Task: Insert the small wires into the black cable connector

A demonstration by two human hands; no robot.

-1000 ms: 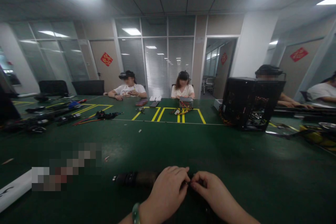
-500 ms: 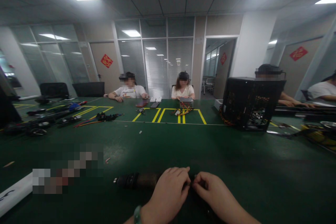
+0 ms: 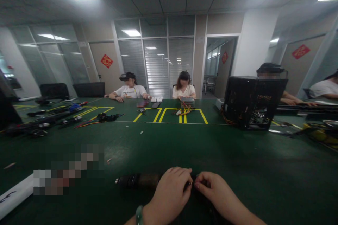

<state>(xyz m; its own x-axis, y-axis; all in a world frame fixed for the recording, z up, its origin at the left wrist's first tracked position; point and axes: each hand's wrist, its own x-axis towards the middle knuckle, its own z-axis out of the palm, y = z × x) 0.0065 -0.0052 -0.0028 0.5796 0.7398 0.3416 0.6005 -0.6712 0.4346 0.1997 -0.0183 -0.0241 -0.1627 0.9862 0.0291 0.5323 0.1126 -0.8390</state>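
Observation:
A dark, cylindrical power tool that looks like a drill [image 3: 148, 181] lies on its side on the green table, its silver tip pointing left. My left hand [image 3: 173, 190] is closed over the body of this tool, its fingers curled down and the thumb tucked in near the right hand. Close beside it, my right hand [image 3: 213, 190] is closed in a pinch at the tool's right part. What its fingertips hold is too small and dark to make out. Below the hands, the rest of the tool is dim and partly hidden.
On the right stands a black computer case [image 3: 255, 103]. Cables and black parts [image 3: 47, 117] lie at the left. Across the green table [image 3: 169, 144] sit people, one behind a grey box with wires [image 3: 187, 102]. A person's white sleeve [image 3: 18, 191] reaches in from the left, its hand blurred out.
Both hands stay almost in the same place, with the right fingertips shifting very slightly. The view has moved a little. The tool has not visibly moved.

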